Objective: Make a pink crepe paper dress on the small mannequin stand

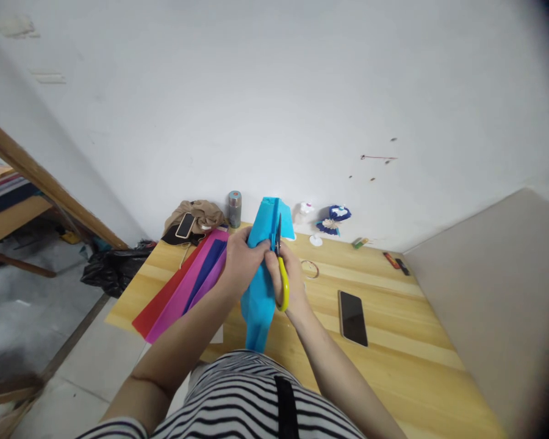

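Observation:
A long bright-blue sheet (258, 286), which looks like thin fabric or crepe paper, hangs folded in front of my body, its far end raised above the table. My left hand (243, 259) is closed on the sheet's left side, thumb on top. In my right hand (289, 271) is a pair of scissors (283, 283) with yellow handles, blades pointing away from me along a fold of the blue sheet. The right thumb lies close to the left thumb at the sheet's edge. How far the blades stand apart is hard to see.
On the wooden table (393, 311), coloured sheets (178, 292) lie at left, near a brown cloth (201, 213) with a phone (185, 225). A flask (235, 209) and blue pompom-like craft (333, 219) stand by the wall. Another phone (352, 317) lies at right.

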`<state>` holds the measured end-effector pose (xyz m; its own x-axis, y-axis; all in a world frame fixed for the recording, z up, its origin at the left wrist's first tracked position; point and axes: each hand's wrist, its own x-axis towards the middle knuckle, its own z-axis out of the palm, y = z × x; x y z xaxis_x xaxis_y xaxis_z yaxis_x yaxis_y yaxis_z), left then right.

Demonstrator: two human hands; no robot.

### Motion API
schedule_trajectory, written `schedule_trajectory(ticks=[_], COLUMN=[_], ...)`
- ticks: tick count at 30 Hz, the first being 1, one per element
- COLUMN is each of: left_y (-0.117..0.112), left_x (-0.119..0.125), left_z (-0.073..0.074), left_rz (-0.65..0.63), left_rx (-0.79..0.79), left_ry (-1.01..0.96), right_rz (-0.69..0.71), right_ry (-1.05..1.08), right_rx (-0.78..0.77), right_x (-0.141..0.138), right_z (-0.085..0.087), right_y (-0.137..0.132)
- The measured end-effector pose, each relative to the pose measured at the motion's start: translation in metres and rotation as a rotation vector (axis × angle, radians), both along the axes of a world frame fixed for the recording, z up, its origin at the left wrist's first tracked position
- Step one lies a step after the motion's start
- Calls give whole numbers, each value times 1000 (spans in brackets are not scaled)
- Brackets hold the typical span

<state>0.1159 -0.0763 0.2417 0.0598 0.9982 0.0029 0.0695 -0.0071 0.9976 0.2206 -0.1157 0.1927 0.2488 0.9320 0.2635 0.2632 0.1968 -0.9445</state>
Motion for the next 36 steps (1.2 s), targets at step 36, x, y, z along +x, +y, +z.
schedule_trajectory(ticks=[36], left_y=[3], left_x=[3], left_z=[-11], left_rz=[-158], left_rx=[-230], left_ry=[-346], right_rz=[-99], right_ry=[15], right_rx=[17], right_x=[3], right_z=[-11], right_y=[-3])
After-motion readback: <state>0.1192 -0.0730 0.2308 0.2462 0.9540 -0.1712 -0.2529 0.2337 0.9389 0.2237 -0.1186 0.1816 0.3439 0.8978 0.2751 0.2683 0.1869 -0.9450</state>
